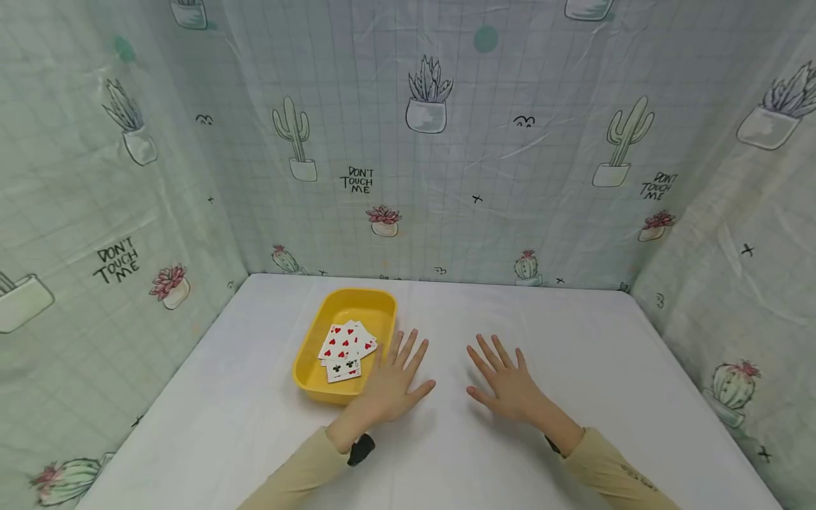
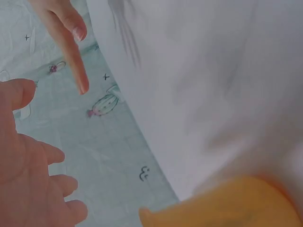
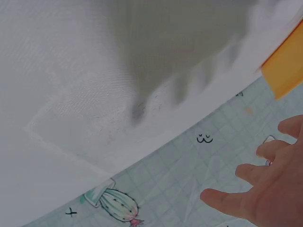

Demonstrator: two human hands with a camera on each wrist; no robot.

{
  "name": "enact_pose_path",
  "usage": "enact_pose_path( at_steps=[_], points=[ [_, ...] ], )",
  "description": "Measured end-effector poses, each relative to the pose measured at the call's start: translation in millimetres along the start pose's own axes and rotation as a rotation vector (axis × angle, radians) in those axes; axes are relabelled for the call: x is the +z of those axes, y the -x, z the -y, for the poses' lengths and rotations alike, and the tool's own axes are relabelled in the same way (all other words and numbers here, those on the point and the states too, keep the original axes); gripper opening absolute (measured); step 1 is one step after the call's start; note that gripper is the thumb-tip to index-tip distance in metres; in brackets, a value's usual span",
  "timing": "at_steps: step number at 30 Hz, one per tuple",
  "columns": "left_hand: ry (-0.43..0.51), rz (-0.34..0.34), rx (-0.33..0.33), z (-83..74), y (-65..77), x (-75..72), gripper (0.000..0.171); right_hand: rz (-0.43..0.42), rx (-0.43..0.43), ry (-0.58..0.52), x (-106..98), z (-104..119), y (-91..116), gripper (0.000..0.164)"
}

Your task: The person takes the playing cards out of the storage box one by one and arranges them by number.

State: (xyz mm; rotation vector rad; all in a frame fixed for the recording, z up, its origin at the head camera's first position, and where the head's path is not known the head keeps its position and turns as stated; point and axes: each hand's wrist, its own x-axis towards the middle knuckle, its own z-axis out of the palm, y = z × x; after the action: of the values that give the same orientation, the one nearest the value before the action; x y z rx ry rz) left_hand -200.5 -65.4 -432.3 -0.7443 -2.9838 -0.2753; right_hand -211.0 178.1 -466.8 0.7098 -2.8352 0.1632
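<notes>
My left hand (image 1: 387,389) is spread palm down at the right side of a yellow tray (image 1: 310,382), overlapping its near right edge in the head view. Several playing cards (image 1: 341,348) lie face up and overlapping in the tray, hearts on top and clubs nearest me. To the right, my right hand (image 1: 513,389) is also spread with straight fingers and holds nothing. In the left wrist view the left hand (image 2: 28,175) has nothing in its fingers, and part of the tray (image 2: 236,203) shows below. The right hand (image 3: 265,184) appears at the right wrist view's lower right.
A white table (image 1: 446,467) lies under both hands. Behind it and at both sides hang cloth walls (image 1: 478,142) printed with cacti and lettering. Dark bands (image 1: 361,450) sit at the wrists, below beige sleeves (image 1: 299,471).
</notes>
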Motion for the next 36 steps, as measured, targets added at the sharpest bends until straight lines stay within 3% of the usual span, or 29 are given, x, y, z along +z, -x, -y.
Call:
enact_pose_path(
  at_steps=[6,13,25,36],
  points=[
    [0.065,-0.036,-0.041,8.7,11.7,-11.0,0.067,-0.003,-0.012,-0.027,-0.9,3.9,-4.6,0.069],
    [0.116,-0.075,-0.088,27.2,26.4,-9.1,0.065,0.021,-0.041,-0.087,-1.8,11.1,-12.4,0.068],
    [0.128,-0.147,-0.147,63.1,44.2,-7.0,0.062,0.042,-0.075,-0.106,0.1,22.8,-30.2,0.066],
    [0.125,-0.158,-0.213,102.7,55.4,-3.6,0.062,0.053,-0.124,-0.111,-2.8,35.5,-47.2,0.064]
  ],
)
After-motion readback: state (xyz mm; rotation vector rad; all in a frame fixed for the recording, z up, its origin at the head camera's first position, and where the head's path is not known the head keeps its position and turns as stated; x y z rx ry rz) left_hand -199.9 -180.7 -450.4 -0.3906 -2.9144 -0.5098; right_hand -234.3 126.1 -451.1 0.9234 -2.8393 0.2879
